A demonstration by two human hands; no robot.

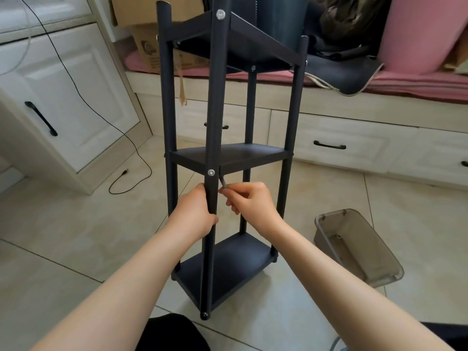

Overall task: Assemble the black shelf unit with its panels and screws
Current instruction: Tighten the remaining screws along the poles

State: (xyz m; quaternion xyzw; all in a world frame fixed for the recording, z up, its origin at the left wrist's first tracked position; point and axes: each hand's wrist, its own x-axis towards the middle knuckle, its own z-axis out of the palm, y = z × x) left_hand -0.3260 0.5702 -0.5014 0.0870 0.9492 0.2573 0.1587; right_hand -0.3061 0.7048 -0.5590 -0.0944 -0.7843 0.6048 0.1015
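The black shelf unit (229, 158) stands upright on the tiled floor with three shelves between four round posts. A silver screw head (211, 172) shows on the near post at the middle shelf, another screw (220, 14) at the top shelf. My left hand (195, 214) grips the near post (215, 97) just below the middle shelf. My right hand (249, 197) pinches a small grey hex key (223, 183), its tip pointing up toward the underside of the middle shelf beside that screw.
A translucent grey plastic bin (357, 245) with a small part inside sits on the floor to the right. White cabinets (76, 97) stand left, drawers (342, 143) behind. A black cable (131, 173) trails on the floor at left. My dark-clothed knee (172, 333) is at the bottom.
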